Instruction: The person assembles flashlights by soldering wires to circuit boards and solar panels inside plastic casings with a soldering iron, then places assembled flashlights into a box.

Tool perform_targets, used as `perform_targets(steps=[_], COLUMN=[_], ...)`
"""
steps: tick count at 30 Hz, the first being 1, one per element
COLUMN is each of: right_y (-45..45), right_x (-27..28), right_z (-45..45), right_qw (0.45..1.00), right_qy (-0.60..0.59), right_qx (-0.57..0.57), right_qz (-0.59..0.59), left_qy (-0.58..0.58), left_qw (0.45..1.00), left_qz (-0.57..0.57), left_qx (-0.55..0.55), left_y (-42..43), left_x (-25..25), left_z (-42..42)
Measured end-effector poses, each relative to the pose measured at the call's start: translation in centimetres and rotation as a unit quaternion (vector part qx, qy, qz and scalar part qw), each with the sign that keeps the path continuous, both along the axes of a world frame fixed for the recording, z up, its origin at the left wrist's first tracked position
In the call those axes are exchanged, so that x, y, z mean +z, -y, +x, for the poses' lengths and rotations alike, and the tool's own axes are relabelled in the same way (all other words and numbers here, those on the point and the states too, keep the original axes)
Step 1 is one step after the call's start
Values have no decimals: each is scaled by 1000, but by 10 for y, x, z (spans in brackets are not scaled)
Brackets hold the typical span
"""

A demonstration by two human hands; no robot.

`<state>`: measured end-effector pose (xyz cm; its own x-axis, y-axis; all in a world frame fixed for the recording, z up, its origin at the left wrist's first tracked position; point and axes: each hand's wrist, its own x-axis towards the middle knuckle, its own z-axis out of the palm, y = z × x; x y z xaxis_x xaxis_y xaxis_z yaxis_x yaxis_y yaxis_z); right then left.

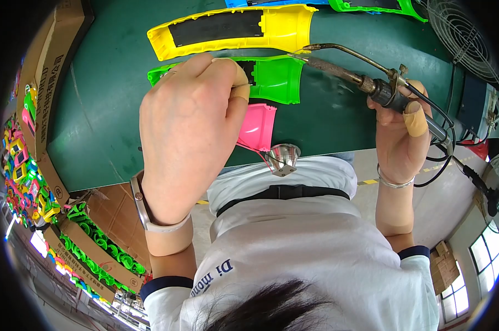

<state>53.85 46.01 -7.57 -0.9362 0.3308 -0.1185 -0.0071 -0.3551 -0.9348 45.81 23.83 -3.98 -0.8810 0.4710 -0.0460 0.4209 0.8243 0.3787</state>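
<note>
My right hand (401,124) grips the handle of a soldering iron (337,71) with a thin metal feed tube alongside it; the tip points left, over the green plastic shell (280,83). My left hand (191,118) is closed with fingers curled down over the left part of that shell; whatever the fingertips hold is hidden. Tan tape wraps fingers on both hands. A pink shell (258,127) lies partly under my left hand. Red and black wires run to a shiny metal cup-shaped part (284,160) at the table edge. Beyond sits a yellow shell (288,27) with a black panel.
More shells, one green (376,5) and one blue, lie at the far edge of the green table (106,110). A wire-guard fan (464,33) stands far right. Cardboard (54,83) lines the left side, with boxes of green parts (100,237) and colourful pieces (26,165) beyond.
</note>
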Motion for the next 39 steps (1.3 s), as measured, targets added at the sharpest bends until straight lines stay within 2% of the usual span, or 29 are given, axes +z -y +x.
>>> perform_targets(steps=[10,12,15,18,22,26,30,34,35,38,39], right_y=[0,-5,-5,-6,-9,-7,-5,-4,-3,2,3], right_x=[-1,-3,-3,-3,-3,-6,-6,-6,-7,-9,-9], right_z=[2,4,6,9,12,13,23,32,34,37,37], right_qw=[1000,999,999,999,999,997,997,997,997,997,996], right_qy=[2,-5,-13,-21,-16,-49,-48,-31,-26,-32,-37], right_qx=[-13,14,15,5,2,4,-9,-8,-11,-13,-12], right_qz=[-21,-30,-35,-31,-39,-55,-59,-73,-72,-74,-76], left_qy=[6,25,-28,-107,-123,-201,-229,-309,-348,-299,-280], left_qw=[1000,1000,993,982,966,956,957,924,900,905,912], left_qz=[11,5,77,67,61,89,98,111,126,123,145], left_qx=[-4,-7,-81,-140,-219,-193,-146,-195,-229,-278,-263], left_y=[1,4,21,49,89,84,53,47,42,36,35], left_x=[0,2,0,14,0,-33,-38,-40,-43,-35,-36], left_z=[1,1,1,3,6,11,13,13,10,11,11])
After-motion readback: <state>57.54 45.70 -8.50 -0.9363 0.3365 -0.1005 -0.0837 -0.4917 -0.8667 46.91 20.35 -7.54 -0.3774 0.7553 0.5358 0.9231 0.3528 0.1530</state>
